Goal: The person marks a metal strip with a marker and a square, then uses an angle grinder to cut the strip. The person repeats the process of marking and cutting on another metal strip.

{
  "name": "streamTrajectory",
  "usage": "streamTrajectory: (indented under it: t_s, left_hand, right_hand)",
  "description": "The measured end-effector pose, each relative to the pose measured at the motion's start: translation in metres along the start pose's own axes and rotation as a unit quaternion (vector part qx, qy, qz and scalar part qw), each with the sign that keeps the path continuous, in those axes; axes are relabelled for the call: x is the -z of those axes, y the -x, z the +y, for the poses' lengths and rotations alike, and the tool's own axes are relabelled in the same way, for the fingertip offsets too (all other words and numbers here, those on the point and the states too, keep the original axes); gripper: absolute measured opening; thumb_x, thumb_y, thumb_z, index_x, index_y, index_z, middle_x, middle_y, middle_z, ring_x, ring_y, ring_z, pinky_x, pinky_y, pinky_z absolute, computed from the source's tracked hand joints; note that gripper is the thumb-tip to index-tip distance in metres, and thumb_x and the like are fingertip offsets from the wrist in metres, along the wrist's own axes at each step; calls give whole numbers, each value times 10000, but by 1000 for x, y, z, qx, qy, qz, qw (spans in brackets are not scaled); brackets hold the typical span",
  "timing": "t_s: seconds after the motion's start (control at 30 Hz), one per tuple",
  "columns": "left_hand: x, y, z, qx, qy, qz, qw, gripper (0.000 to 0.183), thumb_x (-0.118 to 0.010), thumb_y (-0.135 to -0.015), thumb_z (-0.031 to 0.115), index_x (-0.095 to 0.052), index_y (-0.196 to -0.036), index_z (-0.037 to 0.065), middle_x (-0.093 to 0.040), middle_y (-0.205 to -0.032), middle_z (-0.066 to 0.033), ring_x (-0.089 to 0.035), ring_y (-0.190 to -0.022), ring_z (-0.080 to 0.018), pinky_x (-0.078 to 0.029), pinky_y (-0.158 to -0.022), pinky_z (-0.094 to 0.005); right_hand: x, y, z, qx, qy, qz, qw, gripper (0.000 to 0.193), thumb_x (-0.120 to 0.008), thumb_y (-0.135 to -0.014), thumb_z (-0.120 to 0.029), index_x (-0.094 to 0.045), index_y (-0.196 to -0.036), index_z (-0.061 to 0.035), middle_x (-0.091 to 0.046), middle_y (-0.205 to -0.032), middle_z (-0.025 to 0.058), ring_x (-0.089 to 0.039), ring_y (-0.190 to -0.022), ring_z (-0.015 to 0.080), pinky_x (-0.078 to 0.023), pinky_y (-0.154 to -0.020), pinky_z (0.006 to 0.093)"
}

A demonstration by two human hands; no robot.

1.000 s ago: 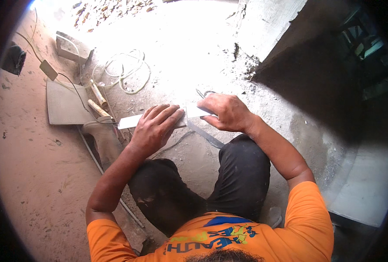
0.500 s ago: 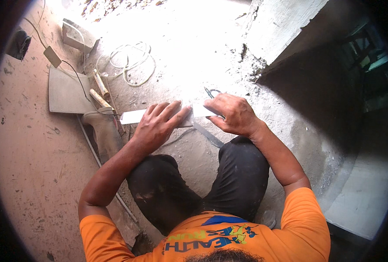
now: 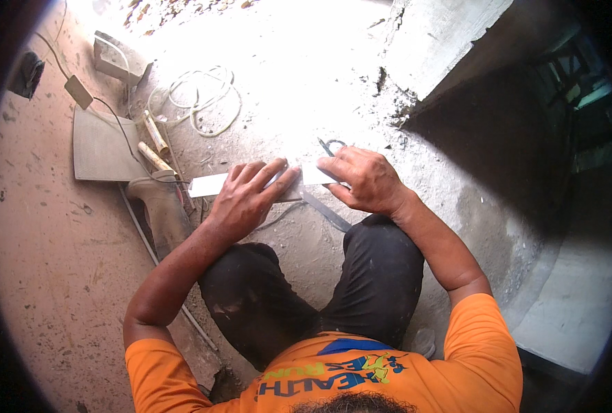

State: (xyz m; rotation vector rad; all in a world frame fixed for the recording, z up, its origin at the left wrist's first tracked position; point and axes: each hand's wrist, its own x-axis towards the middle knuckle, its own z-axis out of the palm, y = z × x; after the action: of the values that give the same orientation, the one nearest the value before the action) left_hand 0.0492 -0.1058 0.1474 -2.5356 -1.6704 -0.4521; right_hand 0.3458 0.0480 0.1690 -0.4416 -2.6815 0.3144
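Observation:
Over a long white strip (image 3: 209, 184), my left hand (image 3: 251, 189) lies with its fingers spread and pressed down. The strip's right part shows between my hands in bright glare. My right hand (image 3: 368, 177) is closed at that end, its fingers pinched around a thin dark tool (image 3: 324, 146). A pointed end and a small curved part of the tool stick out past the knuckles; its exact kind cannot be made out. From beneath the strip, a flat grey metal blade (image 3: 326, 212) slants toward my right knee.
On the left lie a power tool with a grey body (image 3: 158, 206), two cream-coloured rods (image 3: 156, 134), a grey flat panel (image 3: 106, 148) and a coiled pale cable (image 3: 202, 103). A block (image 3: 116, 58) stands beyond. A concrete slab edge (image 3: 443, 48) rises at far right.
My right hand has shifted very slightly left with the dark tool. My left hand stays pressed on the white strip. The whole view has moved a little.

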Motion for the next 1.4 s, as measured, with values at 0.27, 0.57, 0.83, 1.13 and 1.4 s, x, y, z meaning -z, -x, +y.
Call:
streamTrajectory:
  t_s: [0.27,0.57,0.83,1.13,1.4]
  left_hand:
    - [2,4,-3,13,3,0,1000,754,-765,-1041,80,-592,-1762,212,-658,-1676,-123,-654,-1443,-329,-522,-1190,-532]
    - [-1,4,-4,16,9,0,1000,750,-747,-1039,60,-588,-1760,197,-655,-1674,-137,-651,-1443,-348,-513,-1211,-544]
    - [-5,3,-3,12,-6,-16,1000,768,-760,-1063,102,-549,-1792,222,-636,-1686,-131,-644,-1446,-341,-518,-1209,-546]
    - [-7,2,-3,8,-6,-4,1000,788,-757,-1040,63,-556,-1784,229,-647,-1604,-154,-652,-1424,-367,-530,-1188,-566]
    - [-5,1,-3,1,-24,20,1000,819,-776,-958,13,-614,-1737,209,-676,-1546,-142,-678,-1368,-363,-544,-1133,-557]
  right_hand:
    - [-7,-7,1,5,-14,11,1000,487,-928,-938,-170,-800,-1401,-93,-805,-1146,160,-816,-1034,353,-677,-934,473]
    - [-8,-6,1,-2,-7,9,1000,475,-923,-942,-160,-798,-1396,-100,-810,-1132,154,-821,-1034,342,-680,-924,468]
    - [-4,-5,2,-5,-5,-1,1000,468,-919,-944,-150,-793,-1393,-99,-807,-1117,147,-822,-1029,326,-681,-909,465]
    - [0,-6,0,8,2,-3,1000,529,-901,-958,-140,-754,-1463,-82,-804,-1146,161,-809,-995,325,-678,-908,457]
    - [10,-13,-16,-160,-332,80,926,451,-783,-1151,-178,-703,-1571,-35,-843,-1328,190,-831,-1178,294,-677,-1035,456]
